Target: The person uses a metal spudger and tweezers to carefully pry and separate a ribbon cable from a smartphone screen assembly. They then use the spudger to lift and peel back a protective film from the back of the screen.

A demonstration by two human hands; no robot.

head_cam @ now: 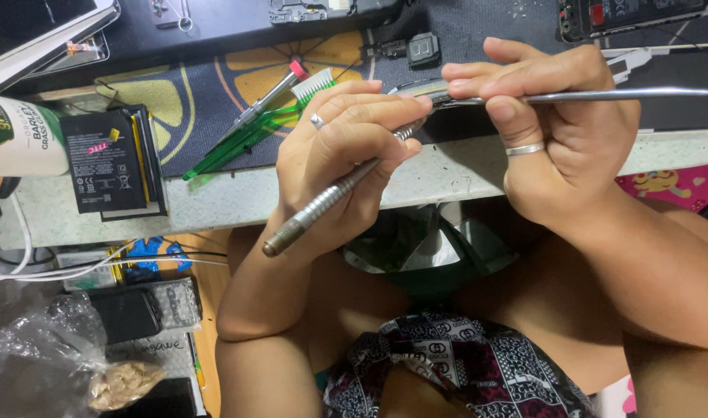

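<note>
My left hand (338, 159) grips a knurled metal tool handle (323, 203) that slants down to the left, its lower end free below the fist. My right hand (559, 128) pinches a long thin metal tool (640, 94) that runs out to the right. Both tools meet between my fingertips near the table edge, where a small part is mostly hidden by my fingers. Each hand wears a silver ring.
A black phone battery (106, 162) lies at the left on the pale table edge (238, 197). A green-handled brush (249, 133) and a red-tipped tool (273, 91) rest on a dark mat. Opened phones (625, 15) lie at the back. Cables and plastic bags (52, 348) sit lower left.
</note>
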